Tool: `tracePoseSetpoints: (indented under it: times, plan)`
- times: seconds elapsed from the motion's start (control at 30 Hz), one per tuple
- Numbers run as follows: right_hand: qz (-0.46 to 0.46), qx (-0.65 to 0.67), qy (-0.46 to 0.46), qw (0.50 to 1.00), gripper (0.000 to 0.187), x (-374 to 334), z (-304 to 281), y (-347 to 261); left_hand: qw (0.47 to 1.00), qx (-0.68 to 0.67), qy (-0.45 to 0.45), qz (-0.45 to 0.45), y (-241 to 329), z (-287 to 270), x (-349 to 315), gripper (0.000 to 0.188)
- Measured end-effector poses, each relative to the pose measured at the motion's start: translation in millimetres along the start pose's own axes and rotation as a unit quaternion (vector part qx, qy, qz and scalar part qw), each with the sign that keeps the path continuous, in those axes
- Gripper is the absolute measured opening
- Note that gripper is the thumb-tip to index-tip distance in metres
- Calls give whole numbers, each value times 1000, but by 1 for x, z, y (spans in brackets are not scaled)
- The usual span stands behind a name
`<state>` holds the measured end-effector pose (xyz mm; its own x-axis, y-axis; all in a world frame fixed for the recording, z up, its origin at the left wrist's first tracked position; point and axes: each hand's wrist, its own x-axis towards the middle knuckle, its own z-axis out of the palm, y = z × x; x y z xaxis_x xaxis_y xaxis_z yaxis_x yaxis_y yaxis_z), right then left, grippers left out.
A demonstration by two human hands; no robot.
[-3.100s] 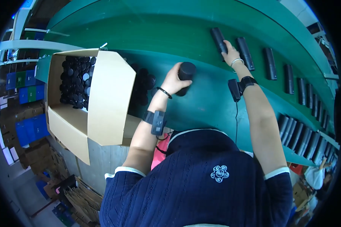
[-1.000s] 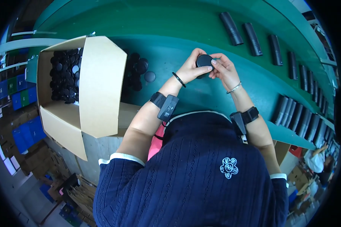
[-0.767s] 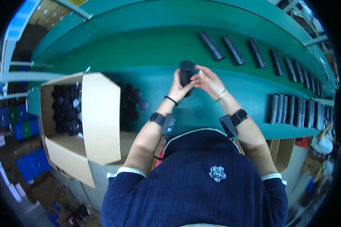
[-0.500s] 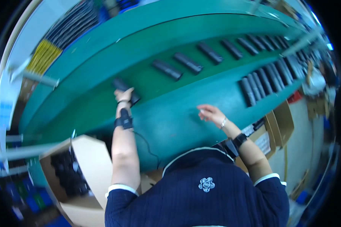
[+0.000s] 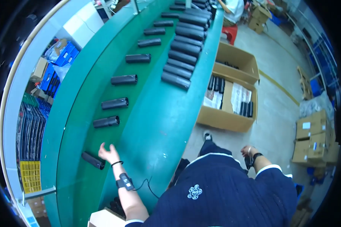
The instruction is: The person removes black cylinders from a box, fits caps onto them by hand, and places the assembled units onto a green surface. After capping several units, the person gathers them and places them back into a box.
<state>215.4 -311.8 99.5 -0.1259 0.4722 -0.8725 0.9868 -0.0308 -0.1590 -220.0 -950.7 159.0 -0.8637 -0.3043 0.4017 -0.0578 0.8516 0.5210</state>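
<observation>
My left hand reaches over the green belt with thumb and fingers apart and nothing in them. Just left of it lies a black cylinder, set at a slant and apart from the fingers. Beyond the hand, several more black cylinders, such as the nearest one, lie spaced out in a line along the belt. My right hand hangs beside my body at the right, over the floor, its fingers loosely bent and no object visible in them.
A row of black cylinders lies side by side on the bench ledge. Right of the bench stands an open carton with black cylinders and paper inside. Another carton is at the lower left. Stacked boxes stand far right.
My left hand has let go of the cylinder and drawn away from it. My right hand has moved from over the bench to my side. The view has turned to the right.
</observation>
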Motion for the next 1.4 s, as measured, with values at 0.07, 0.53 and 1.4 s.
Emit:
tracePoseSetpoints:
  times: [0.07, 0.53, 1.4]
  plan:
    - [-25, 49, -27, 998, 13, 31, -9, 4, 959, -222, -169, -58, 72, 16, -26, 26]
    - [-133, 191, -76, 970, 17, 175, -155, -21, 739, -272, -604, -123, 443, 182, -228, 21]
    - [45, 81, 267, 959, 55, 554, -254, -20, 441, -54, -870, -213, 634, 640, -581, 32]
